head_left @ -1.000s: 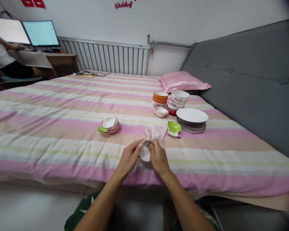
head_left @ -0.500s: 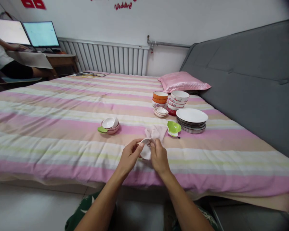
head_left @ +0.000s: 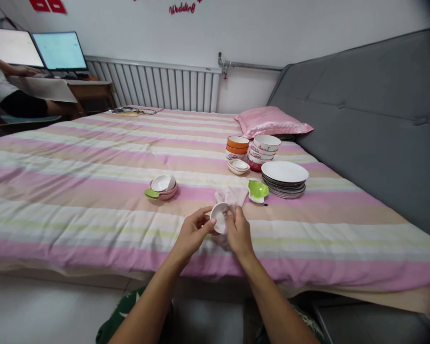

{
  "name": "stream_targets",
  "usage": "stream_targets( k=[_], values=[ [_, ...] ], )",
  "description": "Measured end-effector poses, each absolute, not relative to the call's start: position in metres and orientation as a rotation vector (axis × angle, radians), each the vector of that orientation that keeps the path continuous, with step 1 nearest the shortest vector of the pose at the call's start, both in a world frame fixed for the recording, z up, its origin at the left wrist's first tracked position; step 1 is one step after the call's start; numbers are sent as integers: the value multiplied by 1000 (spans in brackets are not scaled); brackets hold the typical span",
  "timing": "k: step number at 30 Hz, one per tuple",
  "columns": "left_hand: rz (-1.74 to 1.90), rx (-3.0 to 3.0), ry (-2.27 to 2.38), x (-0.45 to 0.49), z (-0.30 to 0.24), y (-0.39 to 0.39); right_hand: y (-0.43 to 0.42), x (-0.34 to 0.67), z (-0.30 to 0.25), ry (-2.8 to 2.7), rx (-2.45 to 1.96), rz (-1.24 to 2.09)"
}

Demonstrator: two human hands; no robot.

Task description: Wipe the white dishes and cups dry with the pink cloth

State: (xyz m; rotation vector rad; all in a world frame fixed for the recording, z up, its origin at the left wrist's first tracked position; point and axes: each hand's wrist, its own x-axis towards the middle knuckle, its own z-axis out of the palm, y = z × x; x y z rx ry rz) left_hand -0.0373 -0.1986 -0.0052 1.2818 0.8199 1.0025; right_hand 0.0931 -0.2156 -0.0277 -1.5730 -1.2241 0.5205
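Between my hands, above the near side of the bed, is a small white dish (head_left: 219,217), tilted so its inner face shows. My left hand (head_left: 193,231) pinches its left rim with thumb and fingers. In my right hand (head_left: 239,231) a pale pink cloth (head_left: 232,195) is gripped and pressed to the dish's right side; part of the cloth drapes beyond. A leaf-shaped green dish (head_left: 258,191) lies just right of the cloth. To the left sits a small stack of dishes (head_left: 164,186), white over pink, with a green piece sticking out.
Behind stand stacked orange bowls (head_left: 238,147), white-and-red bowls (head_left: 264,150), small pink-white dishes (head_left: 239,166) and a pile of plates (head_left: 285,174). A pink pillow (head_left: 273,121) lies by the grey headboard (head_left: 365,95). A person sits at monitors (head_left: 60,51), far left.
The white dish has turned from nearly edge-on to showing its round inner face. My right fingers have shifted slightly along its right side with the cloth.
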Motion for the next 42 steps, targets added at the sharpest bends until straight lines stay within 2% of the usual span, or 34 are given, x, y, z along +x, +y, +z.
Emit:
stream_targets(
  k=[19,31,42],
  values=[
    [947,1357,976,-49,-1,-196,-224,89,-24,-1657,-1470,568],
    [940,1159,834,-38,1,-201,-212,94,-32,-1132,-1582,545],
    [976,1239,792,-37,-4,-200,-214,93,-30,-1172,-1562,557]
  ],
)
